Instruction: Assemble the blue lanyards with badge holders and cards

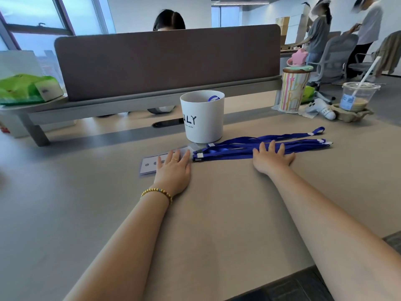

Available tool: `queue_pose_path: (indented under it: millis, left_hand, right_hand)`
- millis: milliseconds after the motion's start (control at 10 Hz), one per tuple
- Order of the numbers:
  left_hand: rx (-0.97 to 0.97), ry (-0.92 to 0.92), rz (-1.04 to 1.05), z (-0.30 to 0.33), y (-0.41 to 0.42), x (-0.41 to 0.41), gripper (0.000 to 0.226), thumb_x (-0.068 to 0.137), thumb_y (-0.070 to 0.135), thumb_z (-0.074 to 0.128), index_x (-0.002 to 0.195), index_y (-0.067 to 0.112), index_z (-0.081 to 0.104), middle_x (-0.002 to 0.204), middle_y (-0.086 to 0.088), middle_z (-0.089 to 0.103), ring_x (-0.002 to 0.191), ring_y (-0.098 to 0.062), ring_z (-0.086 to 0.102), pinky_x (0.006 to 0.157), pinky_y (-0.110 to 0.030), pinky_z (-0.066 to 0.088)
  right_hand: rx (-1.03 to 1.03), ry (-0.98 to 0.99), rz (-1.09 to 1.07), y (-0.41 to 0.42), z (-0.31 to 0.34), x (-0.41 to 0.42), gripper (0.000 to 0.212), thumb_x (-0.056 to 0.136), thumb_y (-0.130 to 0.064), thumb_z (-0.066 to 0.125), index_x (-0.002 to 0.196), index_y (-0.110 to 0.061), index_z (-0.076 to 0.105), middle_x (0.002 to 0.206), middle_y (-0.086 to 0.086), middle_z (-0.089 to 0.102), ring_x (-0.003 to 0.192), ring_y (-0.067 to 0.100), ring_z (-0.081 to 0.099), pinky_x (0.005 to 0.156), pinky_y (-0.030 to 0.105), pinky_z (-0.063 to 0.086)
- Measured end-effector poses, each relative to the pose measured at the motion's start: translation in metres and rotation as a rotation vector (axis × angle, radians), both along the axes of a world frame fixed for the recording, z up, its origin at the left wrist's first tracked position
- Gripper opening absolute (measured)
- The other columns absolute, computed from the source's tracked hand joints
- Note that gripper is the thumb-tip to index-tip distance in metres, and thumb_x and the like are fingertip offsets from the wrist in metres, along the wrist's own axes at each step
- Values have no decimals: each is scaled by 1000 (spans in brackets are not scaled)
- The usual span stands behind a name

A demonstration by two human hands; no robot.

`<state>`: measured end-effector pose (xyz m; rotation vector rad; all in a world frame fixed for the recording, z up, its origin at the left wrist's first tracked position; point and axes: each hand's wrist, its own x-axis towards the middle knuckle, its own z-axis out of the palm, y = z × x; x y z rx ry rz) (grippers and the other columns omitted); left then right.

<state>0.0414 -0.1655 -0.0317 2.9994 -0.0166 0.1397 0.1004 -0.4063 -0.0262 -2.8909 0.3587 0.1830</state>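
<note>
Your left hand (173, 168) is lying flat, fingers spread, pressing on the stack of cards (149, 166). Your right hand (271, 157) is lying flat too, fingers spread, resting on the bundle of blue lanyards (238, 148). The lanyards are stretching rightward across the tabletop (217, 203), their strap count unclear because they are overlapping. Clear badge holders (191, 148) are sitting between both hands, edges hard to distinguish. One white cup (204, 118) is standing just behind, partly concealing a blue loop inside.
</note>
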Motion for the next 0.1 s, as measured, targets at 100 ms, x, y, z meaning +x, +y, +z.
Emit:
queue_pose_path:
  millis: [100]
  left_hand:
    - [-50, -118, 6, -4, -3, -1, 52, 99, 36, 20, 148, 21, 10, 158, -6, 5, 146, -24, -3, 118, -45, -1]
  right_hand:
    - [37, -199, 11, -1, -5, -4, 57, 100, -44, 11, 151, -21, 0, 159, 7, -9, 146, 30, -11, 116, 55, 5]
